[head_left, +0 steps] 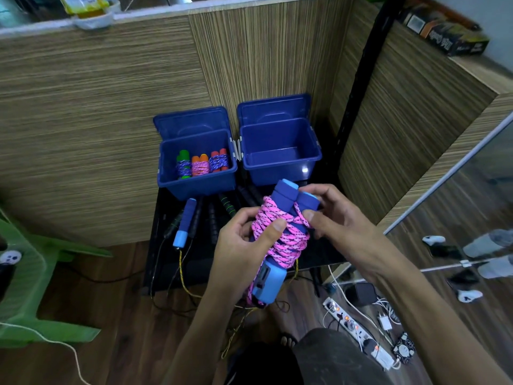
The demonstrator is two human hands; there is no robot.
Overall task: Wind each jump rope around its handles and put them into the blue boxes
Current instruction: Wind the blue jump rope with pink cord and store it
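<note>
Both hands meet on the pink jump rope [280,240] just below frame centre. My left hand [244,243] grips the wound bundle from its nine o'clock side, thumb pressed flat over the coils, which I judge is there to stop the turns from slipping. My right hand [330,215] comes in from three o'clock, fingers curled round the upper end of the blue handles [288,195], pinching the last strand against the foam; it looks like the tail is being tucked or cinched, so the winding seems nearly finished. A short pink loop hangs off the lower end at six o'clock.

At twelve o'clock from the hands stand two blue boxes with lids tipped back. The left blue box [197,184] holds three wound ropes lying side by side, with green, orange and red handles. The right blue box [280,173] shows only its bare floor, and it is the nearer one to my bundle, so I judge it the easier drop.

Unwound ropes lie on the dark table [166,262] at ten o'clock, a blue-handled rope [184,222] among them, still awaiting their turn
</note>
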